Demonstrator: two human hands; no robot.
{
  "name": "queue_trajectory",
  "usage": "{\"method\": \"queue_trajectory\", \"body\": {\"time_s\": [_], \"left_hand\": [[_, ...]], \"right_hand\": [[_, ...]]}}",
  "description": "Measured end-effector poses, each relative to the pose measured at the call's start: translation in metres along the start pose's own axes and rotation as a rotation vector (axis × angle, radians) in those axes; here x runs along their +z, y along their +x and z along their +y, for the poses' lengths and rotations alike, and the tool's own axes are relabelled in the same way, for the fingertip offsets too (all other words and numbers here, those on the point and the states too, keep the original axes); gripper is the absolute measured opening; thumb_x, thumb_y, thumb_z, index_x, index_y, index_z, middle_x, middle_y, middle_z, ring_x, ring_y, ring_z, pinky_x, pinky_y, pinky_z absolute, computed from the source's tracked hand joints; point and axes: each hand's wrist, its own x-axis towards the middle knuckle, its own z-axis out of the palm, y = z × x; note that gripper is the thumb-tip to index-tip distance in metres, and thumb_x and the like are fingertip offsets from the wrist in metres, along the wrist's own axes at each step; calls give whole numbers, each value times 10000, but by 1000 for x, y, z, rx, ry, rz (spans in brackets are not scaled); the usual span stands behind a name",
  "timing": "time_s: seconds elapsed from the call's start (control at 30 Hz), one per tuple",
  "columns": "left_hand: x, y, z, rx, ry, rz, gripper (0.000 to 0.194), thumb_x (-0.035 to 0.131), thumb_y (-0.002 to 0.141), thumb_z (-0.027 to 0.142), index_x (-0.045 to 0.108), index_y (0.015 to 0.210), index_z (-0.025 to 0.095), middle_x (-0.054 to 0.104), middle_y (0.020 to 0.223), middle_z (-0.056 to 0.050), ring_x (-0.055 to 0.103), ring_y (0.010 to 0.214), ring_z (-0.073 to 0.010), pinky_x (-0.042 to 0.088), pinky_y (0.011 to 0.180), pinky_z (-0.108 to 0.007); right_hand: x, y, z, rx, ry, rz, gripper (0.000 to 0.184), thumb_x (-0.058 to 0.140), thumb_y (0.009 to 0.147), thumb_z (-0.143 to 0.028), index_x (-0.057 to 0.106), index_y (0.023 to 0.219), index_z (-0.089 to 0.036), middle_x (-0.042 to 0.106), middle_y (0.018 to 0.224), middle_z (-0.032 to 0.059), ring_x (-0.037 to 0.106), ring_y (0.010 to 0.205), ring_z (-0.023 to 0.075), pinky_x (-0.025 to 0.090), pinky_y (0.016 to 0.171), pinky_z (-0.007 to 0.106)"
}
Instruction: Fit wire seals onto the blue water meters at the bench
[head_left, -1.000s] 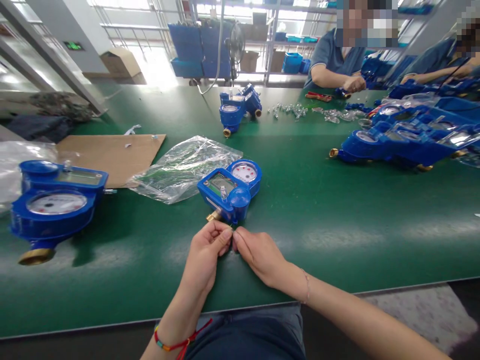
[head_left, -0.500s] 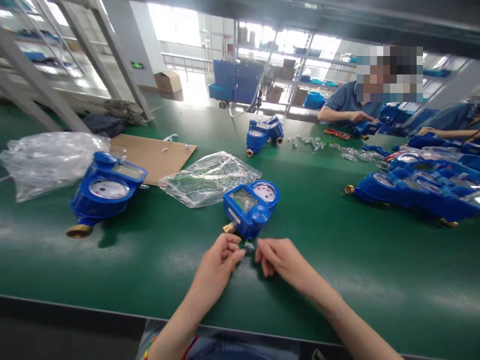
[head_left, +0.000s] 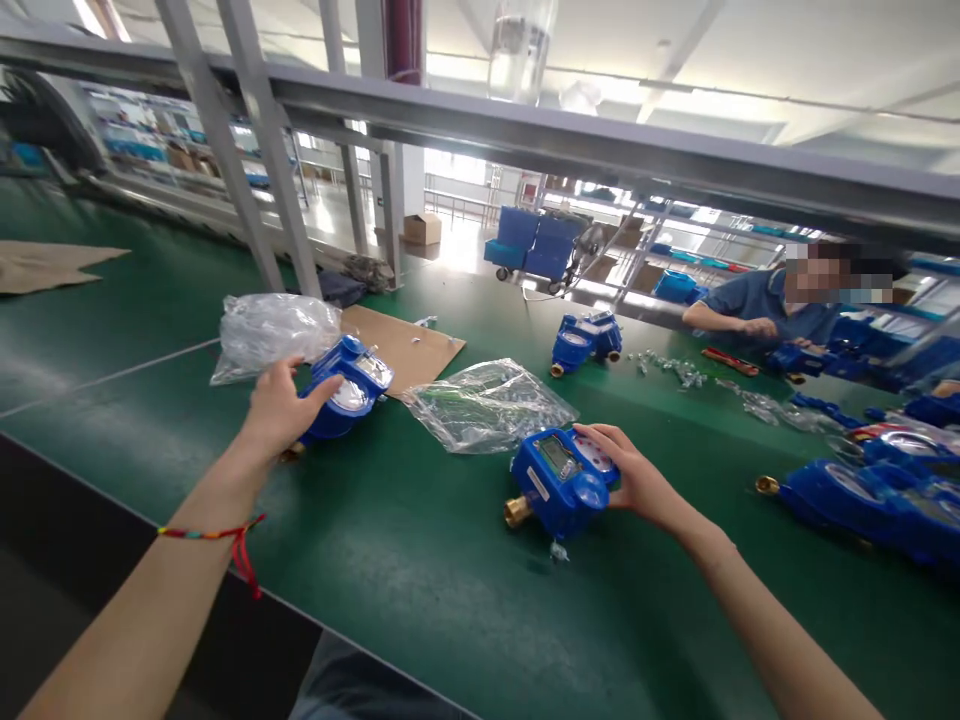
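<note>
My right hand (head_left: 637,480) grips a blue water meter (head_left: 551,490) at its dial end, fingers on the top and thumb at the side. This meter has a display window and a brass threaded end (head_left: 516,512). A small clear seal-like piece (head_left: 559,551) hangs or lies at its near side. My left hand (head_left: 277,410) is at a second blue water meter (head_left: 371,370), thumb spread over the dial and fingers apart. Whether the left fingers touch that meter cannot be made out. Its brass end is partly hidden below my left hand.
Flat plastic film (head_left: 487,405) lies between the meters. A crumpled plastic bag (head_left: 274,330) and cardboard (head_left: 409,350) lie behind the left one. More meters (head_left: 862,500) crowd the right; two (head_left: 585,340) stand farther back near small clear parts (head_left: 675,368). A co-worker (head_left: 795,300) sits across.
My hands have parted from the small piece by the middle meter. The left has gone to the left meter, the right onto the middle meter. The view has turned left and up.
</note>
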Motion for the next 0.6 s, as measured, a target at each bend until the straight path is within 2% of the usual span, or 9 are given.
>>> {"method": "queue_trajectory", "body": {"time_s": [0.07, 0.13, 0.23, 0.3, 0.43, 0.5, 0.6], "left_hand": [[3, 12, -11, -148, -76, -138, 861, 732, 701, 503, 405, 1319, 1, 574, 1181, -228, 571, 1006, -327, 422, 901, -581], [2, 16, -17, -273, -162, -266, 905, 712, 691, 562, 390, 1327, 4, 629, 1100, -202, 620, 868, -279, 499, 793, -527], [-6, 17, -18, -384, -286, -433, 804, 752, 675, 510, 485, 1227, -10, 696, 965, -158, 649, 771, -235, 549, 676, -404], [-10, 19, -17, -432, -352, -493, 706, 776, 672, 446, 542, 1135, -33, 714, 864, -145, 660, 716, -224, 546, 577, -327], [-15, 19, -16, -492, -496, -451, 569, 777, 695, 306, 569, 1067, -71, 708, 759, -130, 647, 624, -195, 512, 476, -249], [-19, 10, -15, -511, -614, -412, 448, 724, 743, 233, 585, 1055, -56, 708, 766, -125, 647, 630, -186, 534, 519, -258], [-30, -20, -16, -518, -826, -336, 287, 566, 841, 212, 611, 1067, 41, 714, 833, -96, 658, 692, -180, 572, 637, -315]], "right_hand": [[4, -4, -25, 147, -118, 14, 953, 786, 607, -473, 342, 1427, -279, 433, 1292, 98, 605, 1027, 306, 503, 899, 415], [7, -15, -49, 297, -235, -7, 1003, 787, 574, -532, 358, 1420, -206, 455, 1227, 139, 638, 898, 322, 529, 807, 437], [10, -30, -75, 454, -269, -67, 987, 709, 617, -619, 380, 1387, -98, 439, 1246, 209, 619, 954, 377, 525, 807, 465], [11, -36, -82, 466, -185, -100, 973, 677, 641, -627, 363, 1382, -80, 420, 1292, 223, 573, 1061, 387, 500, 884, 466], [8, -36, -75, 408, 84, -106, 978, 698, 636, -570, 294, 1398, -108, 416, 1347, 203, 495, 1184, 351, 425, 1007, 446], [5, -37, -67, 398, 202, -112, 986, 727, 612, -549, 288, 1393, -137, 437, 1344, 183, 495, 1186, 343, 412, 1021, 449], [4, -39, -56, 386, 379, -133, 990, 759, 591, -516, 277, 1382, -168, 470, 1324, 158, 509, 1174, 325, 425, 1015, 430]]}}
